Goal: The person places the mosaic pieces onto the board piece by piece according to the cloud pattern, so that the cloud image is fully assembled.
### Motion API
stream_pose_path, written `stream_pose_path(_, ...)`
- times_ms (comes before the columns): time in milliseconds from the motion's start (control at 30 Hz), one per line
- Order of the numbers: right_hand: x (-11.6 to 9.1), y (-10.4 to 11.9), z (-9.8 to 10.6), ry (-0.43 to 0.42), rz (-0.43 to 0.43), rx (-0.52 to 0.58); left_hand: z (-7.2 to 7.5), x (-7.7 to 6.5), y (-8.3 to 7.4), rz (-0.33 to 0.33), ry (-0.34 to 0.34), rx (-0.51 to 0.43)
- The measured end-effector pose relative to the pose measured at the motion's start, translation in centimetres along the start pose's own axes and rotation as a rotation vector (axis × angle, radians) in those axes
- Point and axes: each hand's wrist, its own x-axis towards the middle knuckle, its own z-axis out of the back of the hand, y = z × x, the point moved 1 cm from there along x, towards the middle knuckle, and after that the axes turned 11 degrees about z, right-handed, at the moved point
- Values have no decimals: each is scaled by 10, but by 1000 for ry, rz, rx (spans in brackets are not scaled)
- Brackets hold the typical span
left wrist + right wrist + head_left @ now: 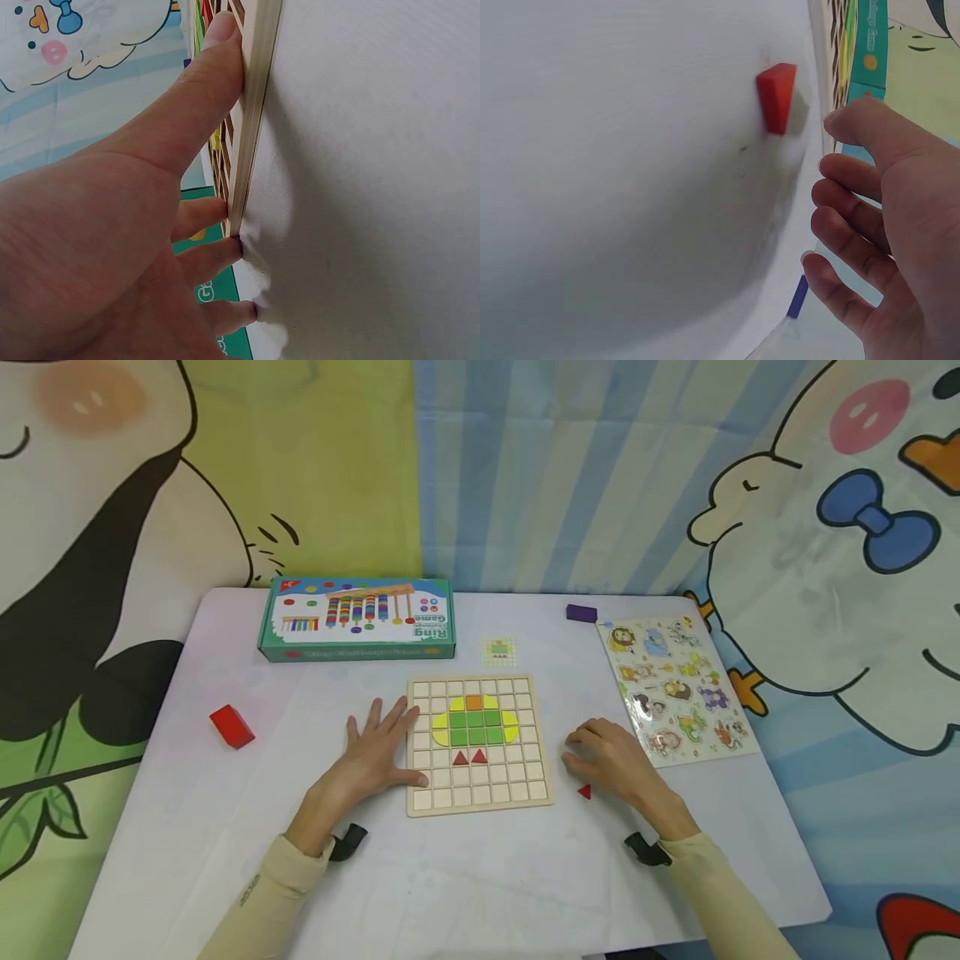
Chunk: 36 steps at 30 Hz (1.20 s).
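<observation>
A wooden grid board (510, 793) lies on the table. Green squares (474, 720), rounded yellow pieces (439, 737), an orange square (474, 702) and two red triangles (479, 757) sit in its cells. My left hand (367, 756) is spread at the board's left side, its thumb on the rim in the left wrist view (187, 105). Right of the board, my right hand (611, 760) hovers with loosely bent fingers and nothing visible in them. A loose red triangular block (585, 792) lies on the table near it, apart from the fingers in the right wrist view (778, 97).
A green game box (356, 620) stands at the back left. Behind the board lies a small pattern card (498, 652). A red block (232, 727) is on the left, a purple block (582, 613) at the back right. An animal picture sheet (678, 689) covers the right edge.
</observation>
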Motion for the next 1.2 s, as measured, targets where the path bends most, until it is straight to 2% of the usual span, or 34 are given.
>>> stream_pose_path(267, -32, 1, 3, -22, -55, 4, 0, 2, 2, 12, 19, 4)
stream_pose_path(700, -66, 20, 3, -49, -106, 0, -1, 2, 1, -1, 12, 0)
stream_pose_path(867, -67, 24, 1, -32, -103, -1, 1, 1, 1, -1, 8, -11)
stream_pose_path(1200, -66, 25, 0, -54, -70, -2, 0, 1, 1, -6, 8, -15)
